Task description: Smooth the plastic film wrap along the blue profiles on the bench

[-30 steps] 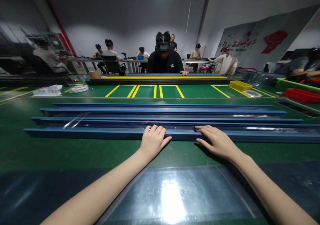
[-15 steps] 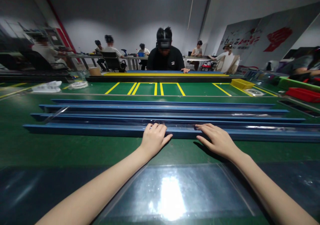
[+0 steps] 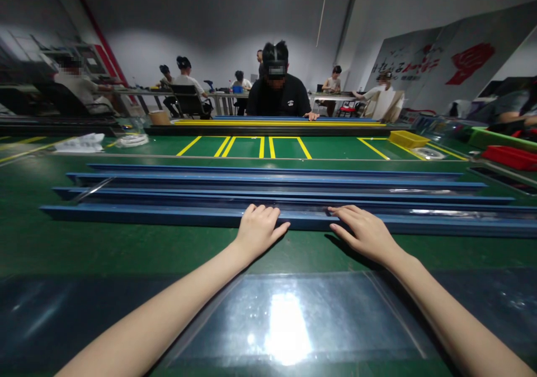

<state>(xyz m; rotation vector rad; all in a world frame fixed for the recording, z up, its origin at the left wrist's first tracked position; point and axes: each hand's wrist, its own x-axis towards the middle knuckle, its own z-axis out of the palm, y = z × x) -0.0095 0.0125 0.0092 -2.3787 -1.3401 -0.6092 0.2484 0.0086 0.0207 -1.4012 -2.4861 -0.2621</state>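
Several long blue channel-shaped rails (image 3: pixel 146 213) lie side by side across the green table. At the nearest rail, my left hand (image 3: pixel 259 229) bends its fingers over the front wall, hiding the fingertips, with the thumb out along the near face. Farther right, my right hand (image 3: pixel 364 232) straddles the same wall, its fingers over the top edge and its thumb on the near side. Clear film glints inside the rails, and a strip of clear film (image 3: pixel 95 188) crosses their left ends. In front of me lies a wide, shiny transparent sheet (image 3: pixel 335 321).
Across the table (image 3: pixel 142 248) a person in black (image 3: pixel 277 94) rests a hand by yellow and blue rails (image 3: pixel 277 123). A yellow tray (image 3: pixel 408 138) and a red tray (image 3: pixel 509 157) stand at right. Crumpled white plastic (image 3: pixel 79 143) lies at left. Other people sit behind.
Both my hands stay in place on the nearest rail. The view has shifted very slightly. Another person's head now shows behind the person in black.
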